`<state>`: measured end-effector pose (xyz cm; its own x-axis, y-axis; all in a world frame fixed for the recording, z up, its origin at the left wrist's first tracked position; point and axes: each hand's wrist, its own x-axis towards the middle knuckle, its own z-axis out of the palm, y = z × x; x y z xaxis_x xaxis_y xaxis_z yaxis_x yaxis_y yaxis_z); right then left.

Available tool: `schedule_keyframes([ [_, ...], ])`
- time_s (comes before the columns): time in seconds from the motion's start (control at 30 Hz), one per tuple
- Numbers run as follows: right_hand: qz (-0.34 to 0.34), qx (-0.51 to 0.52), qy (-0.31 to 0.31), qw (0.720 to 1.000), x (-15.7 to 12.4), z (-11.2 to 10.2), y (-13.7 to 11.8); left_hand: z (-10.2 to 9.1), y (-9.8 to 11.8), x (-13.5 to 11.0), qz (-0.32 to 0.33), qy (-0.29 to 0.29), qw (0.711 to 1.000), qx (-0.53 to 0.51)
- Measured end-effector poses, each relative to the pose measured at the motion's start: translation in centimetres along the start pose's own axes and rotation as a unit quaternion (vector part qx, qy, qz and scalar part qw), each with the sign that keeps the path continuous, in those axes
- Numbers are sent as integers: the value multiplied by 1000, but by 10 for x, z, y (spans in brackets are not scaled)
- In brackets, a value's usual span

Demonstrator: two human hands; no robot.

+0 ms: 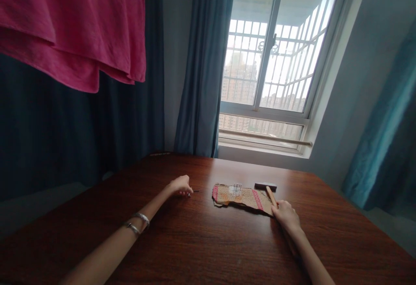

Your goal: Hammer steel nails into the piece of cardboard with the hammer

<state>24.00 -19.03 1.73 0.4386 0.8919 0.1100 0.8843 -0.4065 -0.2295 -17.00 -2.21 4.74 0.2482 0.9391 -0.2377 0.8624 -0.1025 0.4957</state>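
My left hand [180, 185] is closed at the left of the table, a silver bracelet on its wrist. From its fingertips a thin dark nail [195, 191] points to the right. My right hand [286, 214] is wrapped round the wooden handle of a hammer [271, 194]; the dark head [265, 187] is at the far end, by the cardboard's right end. Between my hands lies a torn, flat piece of cardboard [244, 197] with pink bands and many small holes. Several nails [238, 187] stand upright in a row near its far edge.
The brown wooden table [208, 241] stretches to the wall under a barred window [260, 59]. Dark blue curtains [208, 68] hang beside it. A pink cloth [107, 24] hangs at upper left, above the table's level.
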Motion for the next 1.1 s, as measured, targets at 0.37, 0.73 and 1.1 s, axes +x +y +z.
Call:
schedule_keyframes([
  [0.37,8,-15,4,1000,-5,-4,-3,-3,10,-15,-25,-8,1000,16],
  [0.73,-216,301,113,922,-31,-13,-60,28,83,-33,297,137,938,-114],
  [1.1,-193,544,40,816,-47,17,-94,104,120,-58,391,99,903,-146],
])
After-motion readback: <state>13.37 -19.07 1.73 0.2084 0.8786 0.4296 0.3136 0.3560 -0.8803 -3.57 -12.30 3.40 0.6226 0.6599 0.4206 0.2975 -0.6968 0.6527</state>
